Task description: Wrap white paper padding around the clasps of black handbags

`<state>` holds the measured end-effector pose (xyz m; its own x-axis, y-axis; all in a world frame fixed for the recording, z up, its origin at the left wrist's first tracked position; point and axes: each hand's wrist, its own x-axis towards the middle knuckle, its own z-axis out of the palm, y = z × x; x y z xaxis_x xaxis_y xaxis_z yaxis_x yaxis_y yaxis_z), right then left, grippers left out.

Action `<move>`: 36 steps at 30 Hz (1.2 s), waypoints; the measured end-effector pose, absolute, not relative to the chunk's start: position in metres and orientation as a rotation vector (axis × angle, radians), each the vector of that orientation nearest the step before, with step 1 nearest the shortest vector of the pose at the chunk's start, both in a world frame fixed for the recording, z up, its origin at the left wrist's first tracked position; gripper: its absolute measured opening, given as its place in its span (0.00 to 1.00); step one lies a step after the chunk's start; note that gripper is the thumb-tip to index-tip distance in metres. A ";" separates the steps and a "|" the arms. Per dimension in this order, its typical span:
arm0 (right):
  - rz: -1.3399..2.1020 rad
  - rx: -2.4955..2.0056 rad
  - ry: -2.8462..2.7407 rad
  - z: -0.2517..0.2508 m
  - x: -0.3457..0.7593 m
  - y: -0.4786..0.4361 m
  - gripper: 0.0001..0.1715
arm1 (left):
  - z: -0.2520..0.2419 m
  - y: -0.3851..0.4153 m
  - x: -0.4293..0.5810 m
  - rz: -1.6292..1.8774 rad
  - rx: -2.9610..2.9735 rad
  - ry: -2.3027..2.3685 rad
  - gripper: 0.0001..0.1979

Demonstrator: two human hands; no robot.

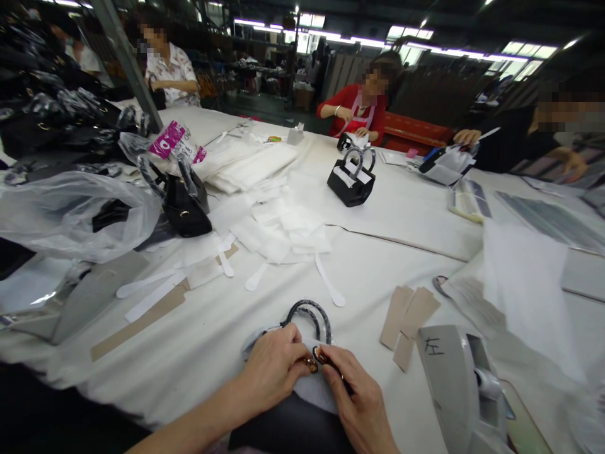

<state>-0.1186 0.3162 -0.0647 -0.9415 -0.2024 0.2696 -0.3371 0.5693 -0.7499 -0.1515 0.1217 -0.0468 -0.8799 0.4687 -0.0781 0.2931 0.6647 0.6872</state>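
Note:
A black handbag (293,425) with plastic-wrapped handles (309,310) lies at the table's near edge, white tissue showing over it. My left hand (274,366) pinches a small gold metal piece (311,364) above the tissue. Close beside it, my right hand (354,394) grips a dark strap with a gold-and-black metal end (320,355). The two metal pieces are close to each other; whether they touch I cannot tell.
Brown card strips (409,318) and a grey tape dispenser (449,378) lie on the right. White tissue sheets (283,221), black bags (186,205) and clear plastic (80,214) are ahead and left. Another bag (352,183) stands farther back. Several people work across the table (401,208).

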 end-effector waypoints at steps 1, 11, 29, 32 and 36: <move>1.314 0.439 -2.641 -0.065 -0.118 0.316 0.15 | -0.048 0.122 -0.151 1.038 0.580 2.626 0.02; 1.380 0.290 -2.618 -0.064 -0.116 0.313 0.13 | -0.025 0.117 -0.186 0.850 0.845 2.345 0.15; 1.345 0.301 -2.549 -0.068 -0.112 0.315 0.12 | -0.029 0.150 -0.247 0.614 1.328 1.905 0.14; 1.339 0.286 -2.565 -0.069 -0.111 0.317 0.12 | -0.032 0.153 -0.248 0.584 1.379 1.893 0.09; 1.333 0.277 -2.564 -0.070 -0.112 0.317 0.12 | -0.029 0.149 -0.240 0.515 1.400 1.978 0.05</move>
<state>-0.1119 0.3169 -0.0695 -0.9537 -0.0577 0.2953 -0.2749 0.5660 -0.7772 -0.2403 0.1489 -0.0290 -0.2166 0.9346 -0.2821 0.6782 0.3519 0.6452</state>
